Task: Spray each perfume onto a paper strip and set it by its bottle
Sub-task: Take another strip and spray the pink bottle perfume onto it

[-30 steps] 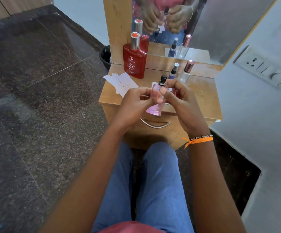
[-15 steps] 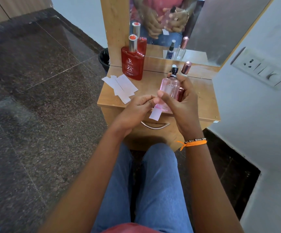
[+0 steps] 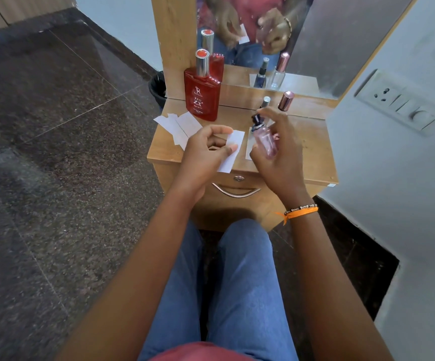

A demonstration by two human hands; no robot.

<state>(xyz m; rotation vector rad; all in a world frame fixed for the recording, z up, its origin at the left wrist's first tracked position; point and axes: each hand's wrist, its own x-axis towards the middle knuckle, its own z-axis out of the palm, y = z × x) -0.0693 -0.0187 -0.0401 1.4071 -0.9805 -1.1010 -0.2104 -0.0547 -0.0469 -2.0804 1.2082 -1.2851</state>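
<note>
- The right hand [image 3: 279, 149] grasps the small pink glass perfume bottle with a black spray top [image 3: 263, 138], tilted, nozzle end up and toward the left.
- The left hand [image 3: 206, 152] pinches a white paper strip [image 3: 233, 149] just left of the nozzle — its long axis runs diagonally, and both are held above the wooden surface [image 3: 312, 152].
- On the red flat bottle with a silver cap [image 3: 203, 96] "RED ZX" can be read; the smaller print is illegible.

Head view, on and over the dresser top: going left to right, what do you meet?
Loose paper strips → red perfume bottle → left hand pinching a strip → right hand holding the pink bottle → rose-gold-capped bottle.
</note>
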